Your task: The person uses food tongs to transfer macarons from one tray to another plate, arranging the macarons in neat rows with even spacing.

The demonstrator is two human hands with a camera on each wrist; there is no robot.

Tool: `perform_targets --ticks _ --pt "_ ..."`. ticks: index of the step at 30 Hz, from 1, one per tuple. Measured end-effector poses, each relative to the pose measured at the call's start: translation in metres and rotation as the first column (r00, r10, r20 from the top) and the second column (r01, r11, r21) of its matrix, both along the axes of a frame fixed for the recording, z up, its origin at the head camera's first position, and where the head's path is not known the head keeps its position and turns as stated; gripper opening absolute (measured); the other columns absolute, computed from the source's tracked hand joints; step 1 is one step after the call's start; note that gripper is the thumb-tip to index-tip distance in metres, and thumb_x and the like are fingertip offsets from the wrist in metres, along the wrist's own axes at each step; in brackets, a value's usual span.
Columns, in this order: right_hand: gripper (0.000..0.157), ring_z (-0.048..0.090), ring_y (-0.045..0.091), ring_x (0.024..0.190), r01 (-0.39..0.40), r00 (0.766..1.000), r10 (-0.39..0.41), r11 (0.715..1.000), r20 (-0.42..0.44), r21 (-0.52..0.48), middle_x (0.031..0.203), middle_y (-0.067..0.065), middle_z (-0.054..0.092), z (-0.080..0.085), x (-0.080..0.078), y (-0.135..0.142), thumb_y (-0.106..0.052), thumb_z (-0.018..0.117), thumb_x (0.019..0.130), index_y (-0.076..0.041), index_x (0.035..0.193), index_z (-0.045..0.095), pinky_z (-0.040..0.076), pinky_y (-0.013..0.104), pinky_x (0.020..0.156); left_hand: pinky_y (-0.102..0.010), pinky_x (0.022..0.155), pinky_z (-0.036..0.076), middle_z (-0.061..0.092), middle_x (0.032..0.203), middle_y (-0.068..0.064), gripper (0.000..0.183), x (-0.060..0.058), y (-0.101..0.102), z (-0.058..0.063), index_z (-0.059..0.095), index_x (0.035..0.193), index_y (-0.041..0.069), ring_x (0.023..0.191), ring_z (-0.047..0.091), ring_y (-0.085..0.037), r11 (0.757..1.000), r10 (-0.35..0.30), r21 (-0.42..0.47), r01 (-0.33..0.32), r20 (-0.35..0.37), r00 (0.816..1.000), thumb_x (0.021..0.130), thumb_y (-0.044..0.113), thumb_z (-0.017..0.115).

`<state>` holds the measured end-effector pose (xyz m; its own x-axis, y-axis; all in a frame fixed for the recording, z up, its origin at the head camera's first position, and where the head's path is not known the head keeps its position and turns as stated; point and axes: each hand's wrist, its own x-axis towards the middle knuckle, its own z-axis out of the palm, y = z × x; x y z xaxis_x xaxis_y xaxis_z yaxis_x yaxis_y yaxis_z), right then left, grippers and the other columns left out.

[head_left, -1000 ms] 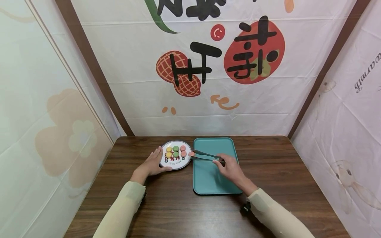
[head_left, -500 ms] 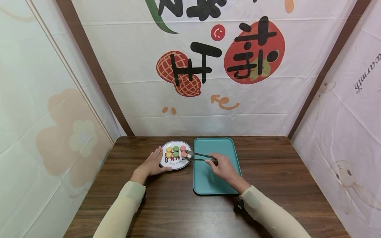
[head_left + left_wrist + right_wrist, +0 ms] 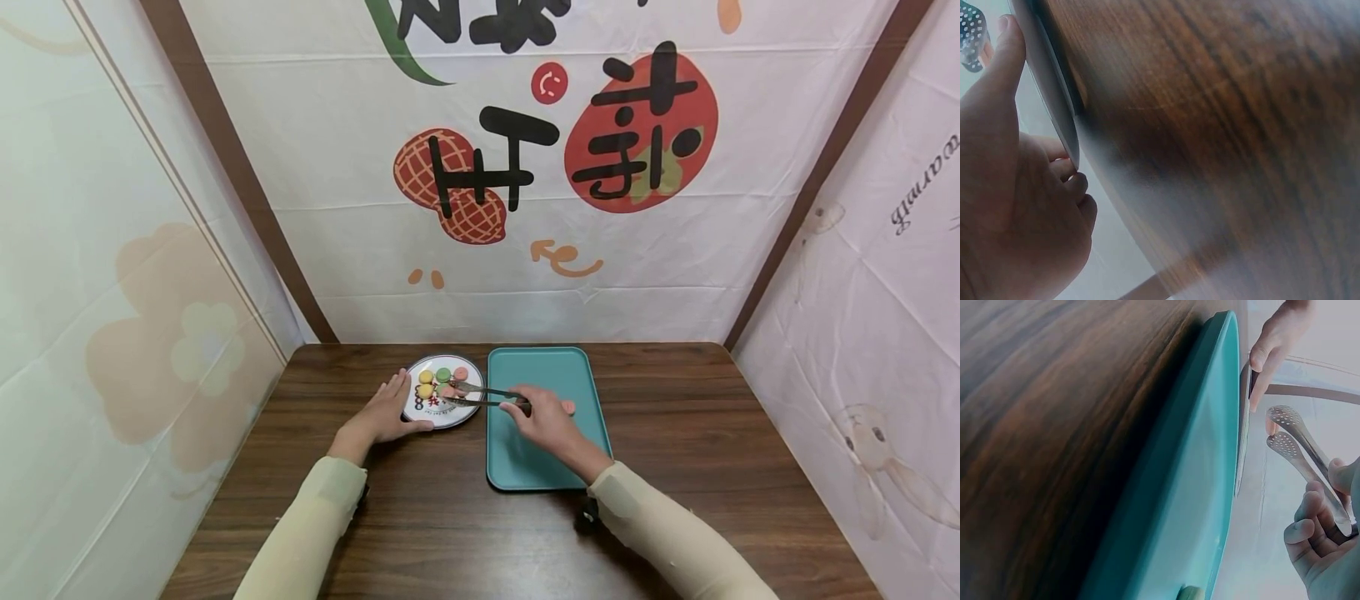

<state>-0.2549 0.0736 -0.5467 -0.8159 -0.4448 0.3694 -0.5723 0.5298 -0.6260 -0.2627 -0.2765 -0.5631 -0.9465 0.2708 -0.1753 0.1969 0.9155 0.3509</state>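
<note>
A round white plate (image 3: 452,417) with printed characters carries several small macarons in yellow (image 3: 427,377), green (image 3: 444,374) and pink (image 3: 461,373). At its left rim my left hand (image 3: 384,410) holds the edge, thumb along the near side; the left wrist view shows fingertips (image 3: 1077,185) at the rim. My right hand (image 3: 546,417) grips metal tongs (image 3: 487,393), whose perforated tips pinch a pink macaron (image 3: 448,392) over the plate, in front of a green one. Whether it touches the plate I cannot tell. Part of the plate's contents hides behind the tongs.
A teal tray (image 3: 525,462) lies right of the plate, under my right hand. Another pink macaron (image 3: 568,407) rests on it beside that hand. The brown wooden table (image 3: 420,517) meets a printed cloth wall (image 3: 420,321) at the back.
My right hand moves left with the tongs and pink macaron, from the tray's left edge to over the plate. A pink macaron on the tray comes into sight. The left hand stays put.
</note>
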Motion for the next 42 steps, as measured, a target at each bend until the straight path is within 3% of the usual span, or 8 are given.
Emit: perform_targets --ticks 15,24,42 --pt "0.034 0.05 0.007 0.062 -0.055 0.998 0.055 0.998 0.029 0.005 0.081 -0.002 0.065 -0.003 -0.003 -0.023 -0.026 0.072 0.106 0.003 0.123 0.075 0.045 0.025 0.054 -0.057 0.134 0.01 0.003 0.176 -0.032 0.123 0.002 0.001 0.002 0.008 0.166 -0.013 0.165 0.007 -0.044 1.0 -0.005 0.012 0.005 -0.004 1.0 0.096 0.068 0.07" --pt "0.028 0.045 0.006 0.055 -0.066 0.995 0.065 0.998 0.081 0.008 0.073 -0.003 0.059 -0.008 -0.002 -0.033 -0.025 0.072 0.106 -0.001 0.12 0.076 0.04 0.023 0.05 -0.057 0.134 0.011 0.003 0.176 -0.031 0.124 0.003 0.001 0.004 0.008 0.167 -0.012 0.164 0.007 -0.045 1.0 0.0 0.008 0.0 0.007 1.0 0.096 0.069 0.069" --pt "0.032 0.05 0.006 0.059 -0.068 0.987 0.063 0.997 0.146 0.031 0.079 -0.002 0.063 -0.011 -0.005 -0.043 -0.028 0.071 0.107 -0.001 0.123 0.076 0.043 0.024 0.052 -0.057 0.134 0.012 0.004 0.176 -0.032 0.124 0.003 0.001 0.005 0.01 0.167 -0.012 0.164 0.008 -0.047 1.0 0.006 0.01 -0.006 0.007 1.0 0.095 0.069 0.07"
